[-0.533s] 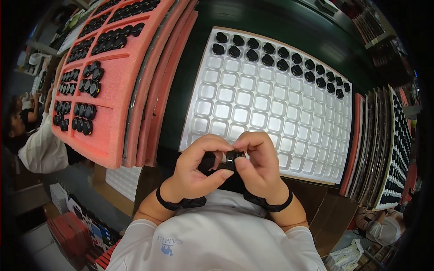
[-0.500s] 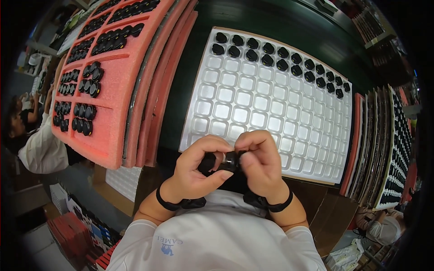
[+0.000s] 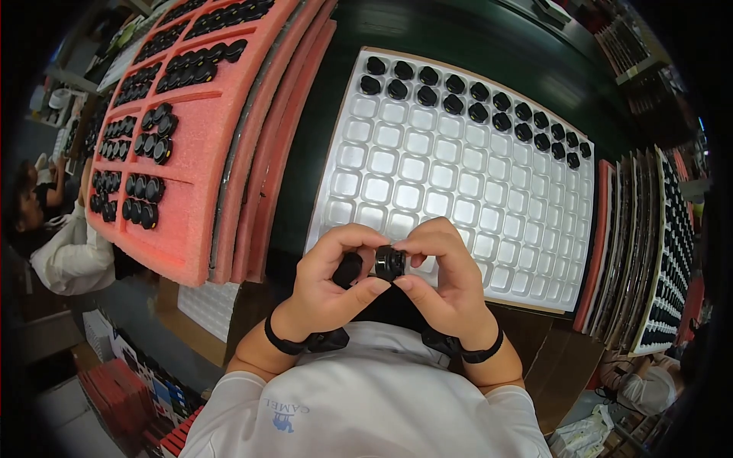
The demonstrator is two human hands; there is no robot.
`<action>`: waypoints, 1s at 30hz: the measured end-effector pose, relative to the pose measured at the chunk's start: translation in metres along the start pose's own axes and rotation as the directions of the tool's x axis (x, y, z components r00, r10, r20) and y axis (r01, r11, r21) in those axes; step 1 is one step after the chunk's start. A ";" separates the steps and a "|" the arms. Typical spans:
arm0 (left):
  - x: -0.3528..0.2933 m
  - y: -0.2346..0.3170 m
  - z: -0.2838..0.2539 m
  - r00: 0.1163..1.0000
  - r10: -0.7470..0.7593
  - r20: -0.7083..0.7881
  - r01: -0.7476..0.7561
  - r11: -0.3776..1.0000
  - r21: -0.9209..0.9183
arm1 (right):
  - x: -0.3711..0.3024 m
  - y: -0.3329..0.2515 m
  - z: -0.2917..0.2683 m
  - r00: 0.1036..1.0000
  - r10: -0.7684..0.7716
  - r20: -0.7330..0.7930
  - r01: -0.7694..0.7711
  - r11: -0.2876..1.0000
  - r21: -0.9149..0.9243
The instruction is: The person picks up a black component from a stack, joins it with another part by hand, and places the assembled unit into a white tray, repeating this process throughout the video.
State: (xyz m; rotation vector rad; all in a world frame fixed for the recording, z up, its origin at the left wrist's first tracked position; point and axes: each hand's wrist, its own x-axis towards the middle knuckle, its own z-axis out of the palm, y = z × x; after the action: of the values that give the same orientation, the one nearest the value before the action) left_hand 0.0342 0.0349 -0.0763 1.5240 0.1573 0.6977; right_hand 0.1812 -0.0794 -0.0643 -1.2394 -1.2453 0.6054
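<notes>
Twenty-one black round parts [image 3: 501,100] in one white tray [image 3: 408,197]
We count eleven in its far row, ten in the next; by its near edge, two hands [image 3: 324,286], one black cylinder [image 3: 389,263] and two wristbands [image 3: 279,336].

Both hands up by near edge of table [image 3: 366,30], tips nearly meeting; can't tell if they touch. L hand [image 3: 328,278]: thumb [image 3: 363,294] & index in a tight pinch, other fingers curled in, partly hid. R hand [image 3: 450,282] abt same: index arched over, thumb [image 3: 420,294] angled in twd L, tips pinched, rest folded. L wrist [image 3: 294,319] & R wrist [image 3: 479,334] slightly bent; L forearm [image 3: 256,359] & R forearm [image 3: 500,370] slant in fr. the sides.
</notes>
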 end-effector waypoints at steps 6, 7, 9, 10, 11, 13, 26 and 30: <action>0.009 -0.008 0.006 0.999 -0.046 -0.005 0.046 0.999 0.002 | 0.003 -0.005 -0.012 1.000 0.015 -0.009 -0.016 0.997 -0.081; 0.011 -0.012 0.007 0.999 -0.039 0.008 0.039 0.999 -0.014 | 0.005 -0.007 -0.017 1.000 0.015 0.000 -0.015 0.992 -0.126; 0.013 -0.024 0.004 0.994 -0.112 -0.012 0.111 0.993 -0.024 | 0.008 -0.009 -0.031 1.000 0.021 -0.005 -0.021 0.981 -0.194; 0.014 -0.031 0.003 0.989 -0.149 -0.019 0.148 0.989 -0.029 | 0.009 -0.009 -0.043 0.999 0.030 -0.040 -0.040 0.955 -0.294; 0.014 -0.038 0.001 0.990 -0.142 -0.003 0.142 0.989 -0.041 | 0.010 -0.009 -0.054 0.997 0.033 -0.074 -0.059 0.921 -0.385; 0.011 -0.052 -0.004 0.980 -0.199 -0.025 0.198 0.979 -0.046 | 0.010 -0.003 -0.085 0.980 0.103 -0.169 -0.175 0.849 -0.499; 0.011 -0.067 -0.008 0.981 -0.193 -0.021 0.188 0.971 -0.148 | -0.026 0.108 -0.328 0.752 0.011 -0.659 -0.633 0.291 -0.718; 0.011 -0.065 -0.006 0.978 -0.196 -0.067 0.189 0.977 -0.103 | -0.028 0.114 -0.333 0.753 0.006 -0.658 -0.645 0.203 -0.737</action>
State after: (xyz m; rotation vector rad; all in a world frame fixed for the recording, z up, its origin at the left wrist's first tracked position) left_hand 0.0605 0.0524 -0.1347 1.3694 0.3209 0.6001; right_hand 0.5099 -0.1902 -0.1303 -2.5976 -0.7319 -0.3840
